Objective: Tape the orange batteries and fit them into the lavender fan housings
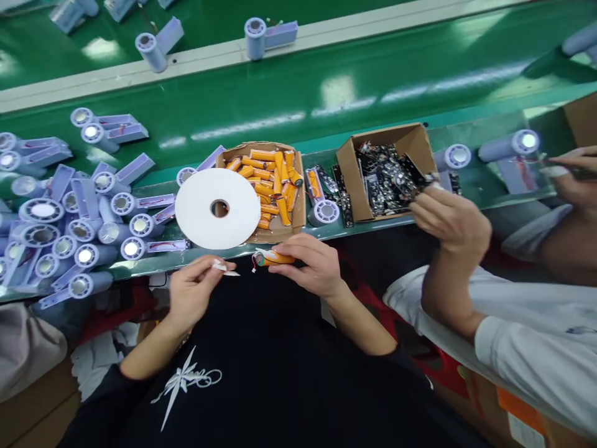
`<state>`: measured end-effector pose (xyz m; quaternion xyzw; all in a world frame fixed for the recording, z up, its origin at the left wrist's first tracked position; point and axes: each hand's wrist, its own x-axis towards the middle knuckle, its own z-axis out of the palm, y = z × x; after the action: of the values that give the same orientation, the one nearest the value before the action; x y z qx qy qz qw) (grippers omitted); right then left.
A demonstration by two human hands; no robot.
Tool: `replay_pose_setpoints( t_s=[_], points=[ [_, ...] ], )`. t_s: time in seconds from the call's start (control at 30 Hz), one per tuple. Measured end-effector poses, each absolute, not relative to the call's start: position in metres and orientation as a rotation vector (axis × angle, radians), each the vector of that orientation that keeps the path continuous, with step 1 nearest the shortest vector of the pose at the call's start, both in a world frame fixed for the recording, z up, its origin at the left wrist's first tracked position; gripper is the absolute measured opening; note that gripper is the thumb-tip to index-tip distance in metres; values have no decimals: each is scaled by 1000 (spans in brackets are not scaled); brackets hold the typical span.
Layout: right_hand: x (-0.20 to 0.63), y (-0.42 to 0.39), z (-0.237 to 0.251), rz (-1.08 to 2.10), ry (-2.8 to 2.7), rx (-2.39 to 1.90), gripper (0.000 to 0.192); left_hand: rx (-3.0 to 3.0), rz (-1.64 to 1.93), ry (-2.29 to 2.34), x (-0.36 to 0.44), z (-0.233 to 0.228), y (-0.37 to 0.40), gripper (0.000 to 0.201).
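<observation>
My right hand (pixel 317 262) grips an orange battery (pixel 282 257) with a short red wire and a small white plug at its left end. A white strip lies along the battery's top. To its left, my left hand (pixel 193 289) pinches a small white piece of tape (pixel 226 268), apart from the battery. Just beyond both hands, a large white tape roll (pixel 196 205) leans over the left part of a cardboard box (pixel 299 214) holding many orange batteries (pixel 263 174). Right of that box lies a lavender housing (pixel 325 212) with a battery in its handle.
Many lavender housings (pixel 93 230) are heaped at the left. A second cardboard box (pixel 352 180) holds circuit boards (pixel 387 174). At the right, a co-worker's hand (pixel 450 214) reaches to that box. Beyond runs a green belt (pixel 280 93) with a pale rail (pixel 205 56).
</observation>
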<state>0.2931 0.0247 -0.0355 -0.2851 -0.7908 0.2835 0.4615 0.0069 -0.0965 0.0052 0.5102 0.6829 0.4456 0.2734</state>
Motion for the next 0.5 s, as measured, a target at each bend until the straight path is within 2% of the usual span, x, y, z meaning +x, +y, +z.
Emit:
replay_pose_setpoints(
  t_s=[0.13, 0.23, 0.4, 0.5],
  points=[
    [276, 13, -46, 786, -1924, -573, 27, 531, 1352, 1565, 35, -23, -103, 54],
    [272, 6, -57, 863, -1899, -603, 25, 285, 1381, 1529, 31, -43, -122, 68],
    [273, 2, -69, 915, -1854, -691, 19, 178, 1336, 1663, -2, -82, -164, 66],
    [272, 0, -71, 934, -1865, -726, 19, 87, 1382, 1757, -31, -112, -181, 56]
  ],
)
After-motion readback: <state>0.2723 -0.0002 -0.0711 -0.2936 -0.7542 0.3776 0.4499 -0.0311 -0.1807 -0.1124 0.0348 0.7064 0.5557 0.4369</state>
